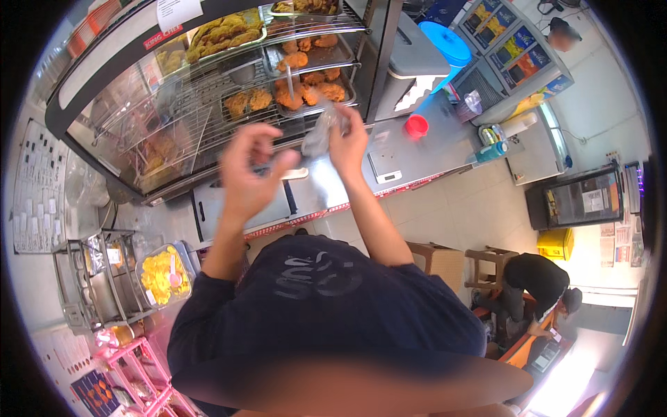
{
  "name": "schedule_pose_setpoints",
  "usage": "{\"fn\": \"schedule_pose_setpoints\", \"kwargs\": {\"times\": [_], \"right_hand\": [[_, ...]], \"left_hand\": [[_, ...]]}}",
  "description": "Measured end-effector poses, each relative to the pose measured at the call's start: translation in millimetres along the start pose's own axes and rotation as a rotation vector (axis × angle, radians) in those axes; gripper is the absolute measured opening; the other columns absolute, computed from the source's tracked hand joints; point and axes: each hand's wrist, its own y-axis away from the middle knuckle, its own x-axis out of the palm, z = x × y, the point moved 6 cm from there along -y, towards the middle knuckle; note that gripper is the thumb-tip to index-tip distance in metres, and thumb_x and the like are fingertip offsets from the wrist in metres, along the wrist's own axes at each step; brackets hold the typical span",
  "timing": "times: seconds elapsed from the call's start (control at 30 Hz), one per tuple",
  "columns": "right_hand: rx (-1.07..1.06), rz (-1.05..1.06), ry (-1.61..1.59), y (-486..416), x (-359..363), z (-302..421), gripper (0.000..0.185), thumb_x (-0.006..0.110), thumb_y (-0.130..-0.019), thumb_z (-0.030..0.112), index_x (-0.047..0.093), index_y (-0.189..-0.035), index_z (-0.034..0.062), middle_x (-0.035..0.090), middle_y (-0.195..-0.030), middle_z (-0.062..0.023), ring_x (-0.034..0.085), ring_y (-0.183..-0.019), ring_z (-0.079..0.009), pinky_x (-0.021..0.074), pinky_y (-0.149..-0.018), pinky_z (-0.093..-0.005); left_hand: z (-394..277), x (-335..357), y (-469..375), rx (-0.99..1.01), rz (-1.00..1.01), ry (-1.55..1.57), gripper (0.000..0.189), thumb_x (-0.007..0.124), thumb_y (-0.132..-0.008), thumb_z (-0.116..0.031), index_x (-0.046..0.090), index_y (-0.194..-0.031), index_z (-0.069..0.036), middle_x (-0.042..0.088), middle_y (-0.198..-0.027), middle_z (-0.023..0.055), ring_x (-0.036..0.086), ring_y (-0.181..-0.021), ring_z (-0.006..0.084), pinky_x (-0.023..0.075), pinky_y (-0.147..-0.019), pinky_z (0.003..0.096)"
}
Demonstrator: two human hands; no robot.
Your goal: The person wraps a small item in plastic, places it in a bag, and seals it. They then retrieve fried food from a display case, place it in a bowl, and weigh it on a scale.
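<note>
My right hand (348, 140) pinches a clear plastic bag (317, 136) over the steel counter (333, 180), in front of a heated display cabinet (380, 68). My left hand (252, 174) is raised to the left of the bag, blurred, with fingers apart and nothing in it. Beyond the hands, fried chicken pieces (289, 95) lie on trays and wire racks inside the cabinet. A pale board (242, 211) is partly hidden below my left hand, and a black-handled utensil (289, 198) lies at its right side.
A digital scale (384, 166) and a red cup (417, 126) stand to the right on the counter. Further along are a grey bin (417, 57) and a blue-lidded container (445, 44). Left is a tub of yellow food (165, 275). Someone (536, 284) sits at the lower right.
</note>
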Motion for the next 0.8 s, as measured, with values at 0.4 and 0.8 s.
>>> {"fn": "schedule_pose_setpoints", "kwargs": {"times": [0.4,0.8], "right_hand": [[0.586,0.223,-0.524,79.6,-45.5,-13.6,0.053,0.066,-0.091,-0.003,0.051,-0.141,0.0050,0.054,-0.116,-0.0054,0.055,-0.101,-0.0133,0.0478,-0.087,-0.0292],[0.450,-0.157,-0.153,116.6,-86.6,3.6,0.024,0.054,-0.094,-0.006,0.068,-0.113,-0.0029,0.069,-0.115,-0.0150,0.067,-0.107,-0.0278,0.0529,-0.094,-0.0356]], "left_hand": [[133.2,141.2,65.4,-0.672,0.081,0.683,0.016,0.067,-0.101,-0.015,0.065,-0.104,0.001,0.068,-0.089,0.0055,0.067,-0.075,0.0114,0.0552,-0.064,0.0264],[89.3,169.1,62.8,-0.064,0.212,0.264,0.025,0.074,-0.089,-0.004,0.069,-0.113,0.001,0.068,-0.087,0.0106,0.067,-0.072,0.0174,0.0558,-0.066,0.0318]]}}
